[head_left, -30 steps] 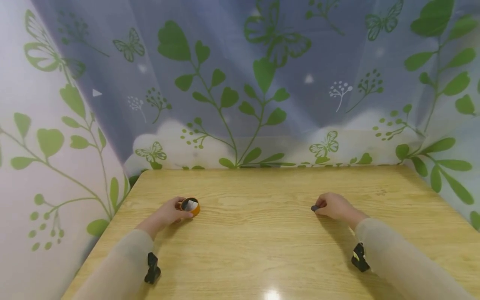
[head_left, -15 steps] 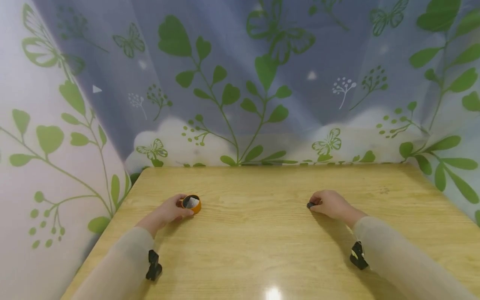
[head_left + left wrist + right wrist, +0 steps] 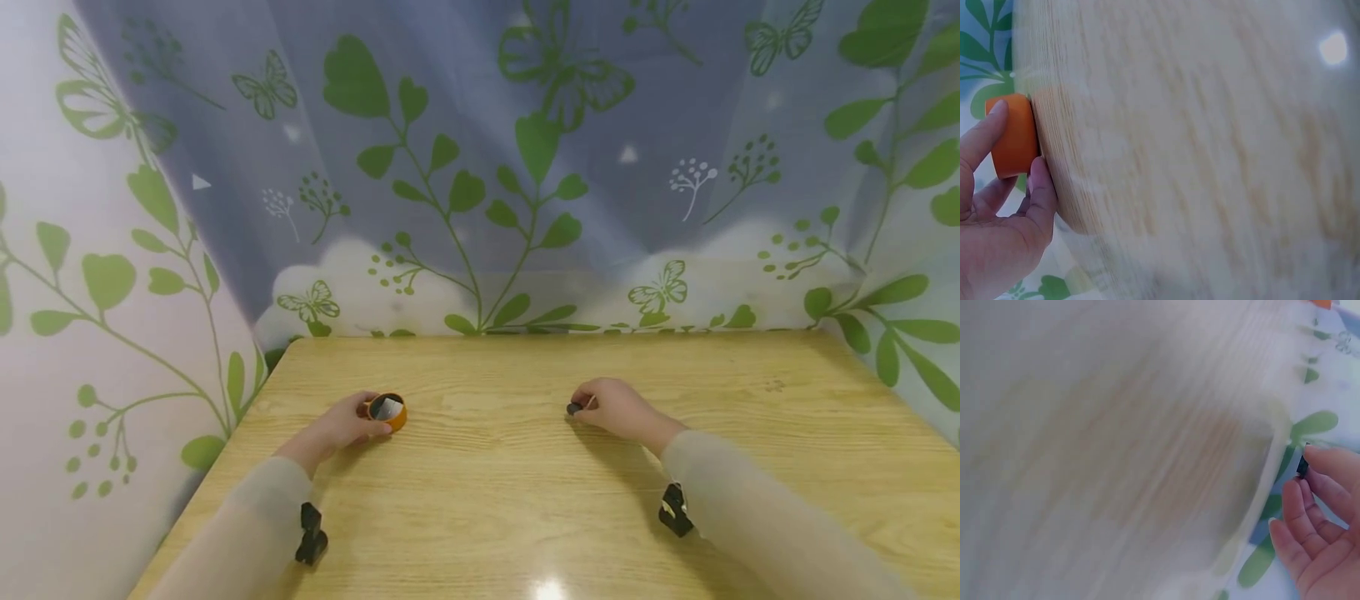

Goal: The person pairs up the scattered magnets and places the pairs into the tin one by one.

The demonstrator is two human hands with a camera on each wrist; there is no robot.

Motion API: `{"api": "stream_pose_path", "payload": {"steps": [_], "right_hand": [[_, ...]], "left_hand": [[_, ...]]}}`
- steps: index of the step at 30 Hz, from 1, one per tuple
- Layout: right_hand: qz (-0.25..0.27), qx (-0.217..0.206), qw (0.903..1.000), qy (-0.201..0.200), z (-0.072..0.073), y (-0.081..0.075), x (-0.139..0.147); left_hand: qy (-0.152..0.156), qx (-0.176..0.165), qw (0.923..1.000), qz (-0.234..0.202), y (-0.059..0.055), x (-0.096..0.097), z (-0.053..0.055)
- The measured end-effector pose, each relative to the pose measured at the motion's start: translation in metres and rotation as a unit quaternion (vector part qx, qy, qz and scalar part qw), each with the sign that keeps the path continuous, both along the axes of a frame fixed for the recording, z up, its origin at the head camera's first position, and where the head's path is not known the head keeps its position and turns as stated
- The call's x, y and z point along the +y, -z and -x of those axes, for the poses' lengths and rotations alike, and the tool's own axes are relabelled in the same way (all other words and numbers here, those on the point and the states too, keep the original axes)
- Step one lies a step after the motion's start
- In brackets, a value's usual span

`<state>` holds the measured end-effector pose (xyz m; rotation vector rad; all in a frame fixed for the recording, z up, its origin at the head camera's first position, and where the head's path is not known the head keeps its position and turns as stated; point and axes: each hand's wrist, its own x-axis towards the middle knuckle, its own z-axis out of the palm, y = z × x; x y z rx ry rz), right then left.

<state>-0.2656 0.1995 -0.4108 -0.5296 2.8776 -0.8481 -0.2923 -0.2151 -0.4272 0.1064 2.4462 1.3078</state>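
Observation:
At the left of the table, my left hand (image 3: 351, 421) grips a short round orange container (image 3: 398, 419) between thumb and fingers. Its inside looks dark, and a whitish-grey flat piece (image 3: 389, 408) shows in its mouth. The left wrist view gives the plain orange side wall (image 3: 1015, 140) with the thumb laid along it. My right hand (image 3: 617, 407) pinches a small dark roundish piece (image 3: 574, 409) between thumb and fingertips, apart from the container. In the right wrist view the dark piece (image 3: 1302, 466) is mostly covered by the fingers, so its kind is unclear.
The hands work over a light wood-grain table (image 3: 480, 500). A curtain with green leaves and butterflies (image 3: 465, 192) hangs behind its far edge and along both sides. Black devices (image 3: 310, 533) are strapped to both wrists.
My right hand has moved left across the table with the small dark piece, toward the container. My left hand keeps its grip on the container and stays nearly in place.

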Motion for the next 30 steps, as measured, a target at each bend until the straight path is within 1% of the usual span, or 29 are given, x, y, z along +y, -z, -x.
{"api": "stream_pose_path", "payload": {"steps": [5, 9, 13, 21, 25, 27, 30], "right_hand": [[0.000, 0.012, 0.9999, -0.008, 0.004, -0.005, -0.023], [-0.002, 0.016, 0.9997, -0.016, 0.006, -0.012, -0.040], [-0.004, 0.015, 0.9997, -0.021, 0.008, -0.017, -0.054], [-0.002, 0.020, 0.9993, -0.032, 0.012, -0.018, -0.072], [0.009, 0.017, 0.9991, -0.038, 0.013, -0.018, -0.080], [0.010, 0.017, 0.9990, -0.040, 0.014, -0.017, -0.084], [0.007, 0.016, 0.9992, -0.037, 0.014, -0.018, -0.090]], "left_hand": [[0.000, -0.004, 1.0000, -0.007, 0.001, 0.000, 0.001], [0.002, -0.004, 1.0000, -0.009, 0.000, 0.001, 0.000], [0.006, -0.003, 0.9999, -0.013, -0.002, 0.002, -0.001], [0.003, -0.004, 0.9999, -0.016, -0.003, 0.004, 0.001], [0.000, 0.000, 1.0000, -0.005, -0.003, 0.003, 0.002], [-0.003, 0.002, 1.0000, 0.003, -0.002, 0.003, 0.002], [0.000, 0.006, 0.9999, 0.009, -0.004, 0.002, 0.002]]}}
